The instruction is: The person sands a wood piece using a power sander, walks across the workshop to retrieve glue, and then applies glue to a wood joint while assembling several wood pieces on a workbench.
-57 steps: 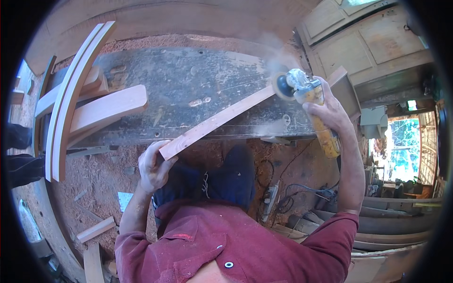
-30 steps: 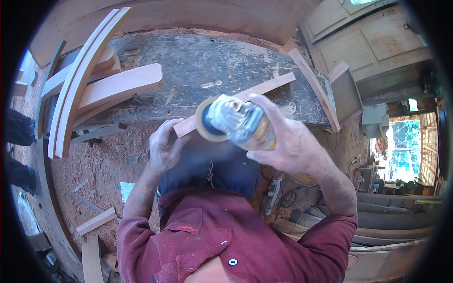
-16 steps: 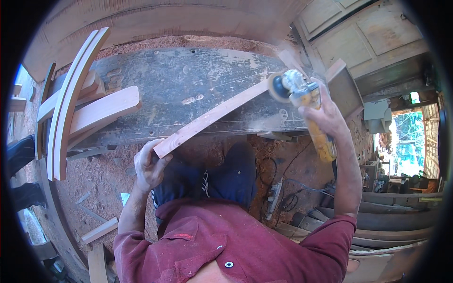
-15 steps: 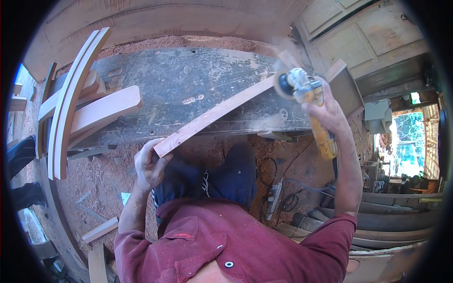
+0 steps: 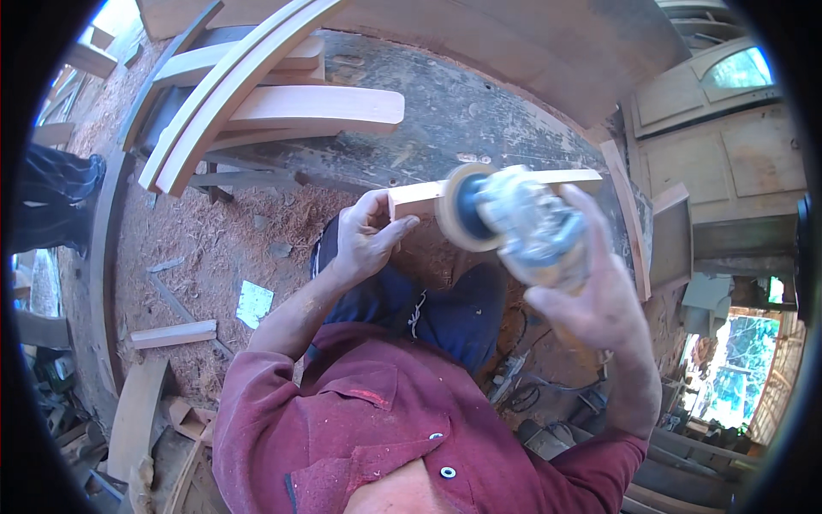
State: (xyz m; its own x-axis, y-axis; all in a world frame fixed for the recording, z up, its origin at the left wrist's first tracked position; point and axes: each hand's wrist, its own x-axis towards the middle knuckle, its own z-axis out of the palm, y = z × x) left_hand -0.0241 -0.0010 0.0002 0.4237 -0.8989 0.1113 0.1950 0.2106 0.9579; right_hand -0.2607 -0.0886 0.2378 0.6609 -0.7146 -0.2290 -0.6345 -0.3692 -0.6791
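My left hand (image 5: 368, 240) is closed on the near end of a pale wooden strip (image 5: 411, 201) at the front edge of the scuffed grey workbench (image 5: 445, 128); the strip's far end reaches rightward over the bench. My right hand (image 5: 599, 300) grips a dusty angle grinder (image 5: 539, 227), blurred by motion. Its round sanding disc (image 5: 462, 206) is over the strip, just right of my left hand, and hides part of it; whether it touches cannot be told. Curved pale boards (image 5: 224, 107) lie crossed over shorter pieces (image 5: 317, 107) on the bench's left.
A loose batten (image 5: 625, 218) leans at the bench's right end beside a cabinet with panelled doors (image 5: 762, 150). Shavings and offcuts (image 5: 171, 332) litter the floor. Cords (image 5: 522, 394) lie right of my legs. Dark trouser legs, apparently another person's (image 5: 56, 197), are at the far left.
The grinder has swept from the strip's far end down and left to near my left hand. My left hand sits higher and further right, and the whole view has shifted and turned.
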